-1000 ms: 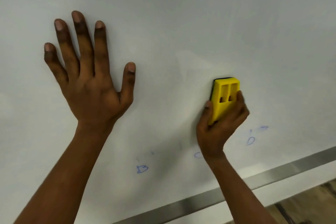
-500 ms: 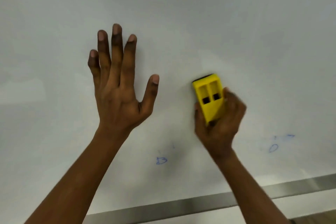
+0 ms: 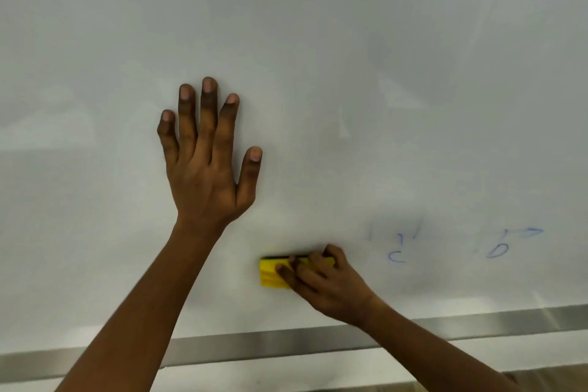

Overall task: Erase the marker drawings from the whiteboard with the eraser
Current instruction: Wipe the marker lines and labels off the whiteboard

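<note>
The whiteboard [image 3: 350,57] fills most of the view. My right hand [image 3: 324,280] grips the yellow eraser [image 3: 270,275], which lies sideways against the board low down, its dark felt edge on top. My left hand [image 3: 206,156] presses flat on the board above and to the left, fingers straight and spread. Blue marker drawings stay to the right of the eraser: a small "C" with short strokes above it [image 3: 397,256] and a "D" shape with an arrow above it [image 3: 498,251].
A metal frame strip [image 3: 286,344] runs along the whiteboard's bottom edge. Below it lies a pale wall band, and a sliver of wooden floor [image 3: 547,375] shows at the bottom right.
My right hand has swept the eraser down and turned it sideways, over the spot where a small blue "B" mark was. My left hand stays flat on the board. The view has shifted.
</note>
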A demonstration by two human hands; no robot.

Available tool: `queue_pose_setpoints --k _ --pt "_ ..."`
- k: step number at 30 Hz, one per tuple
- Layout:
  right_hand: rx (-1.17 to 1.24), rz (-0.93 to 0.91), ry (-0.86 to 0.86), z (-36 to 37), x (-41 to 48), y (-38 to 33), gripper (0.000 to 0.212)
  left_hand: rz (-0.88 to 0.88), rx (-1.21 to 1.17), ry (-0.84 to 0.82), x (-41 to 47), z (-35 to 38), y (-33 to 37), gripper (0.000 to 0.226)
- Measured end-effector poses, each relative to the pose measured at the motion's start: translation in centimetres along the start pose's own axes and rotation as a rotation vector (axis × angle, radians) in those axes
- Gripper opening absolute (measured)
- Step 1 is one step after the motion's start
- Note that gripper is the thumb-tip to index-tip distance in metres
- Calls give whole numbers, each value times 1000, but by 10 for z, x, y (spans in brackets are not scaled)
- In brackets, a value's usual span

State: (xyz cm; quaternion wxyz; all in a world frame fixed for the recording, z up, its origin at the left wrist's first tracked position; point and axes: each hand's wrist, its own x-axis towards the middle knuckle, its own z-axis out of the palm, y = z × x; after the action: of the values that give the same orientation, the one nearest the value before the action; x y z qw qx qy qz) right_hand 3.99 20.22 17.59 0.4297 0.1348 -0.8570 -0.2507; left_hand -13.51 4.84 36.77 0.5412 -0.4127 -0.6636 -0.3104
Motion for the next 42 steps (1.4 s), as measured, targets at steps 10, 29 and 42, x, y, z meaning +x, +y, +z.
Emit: queue_pose_setpoints --k 10,29,42 --pt "-64 179 268 -51 65 70 55 10 58 9 -1 3 0 65" --pt "2 138 197 -56 33 78 53 19 84 23 -1 4 -1 64" --pt "-19 -123 -157 -27 -44 39 35 15 78 32 -3 4 -1 65"
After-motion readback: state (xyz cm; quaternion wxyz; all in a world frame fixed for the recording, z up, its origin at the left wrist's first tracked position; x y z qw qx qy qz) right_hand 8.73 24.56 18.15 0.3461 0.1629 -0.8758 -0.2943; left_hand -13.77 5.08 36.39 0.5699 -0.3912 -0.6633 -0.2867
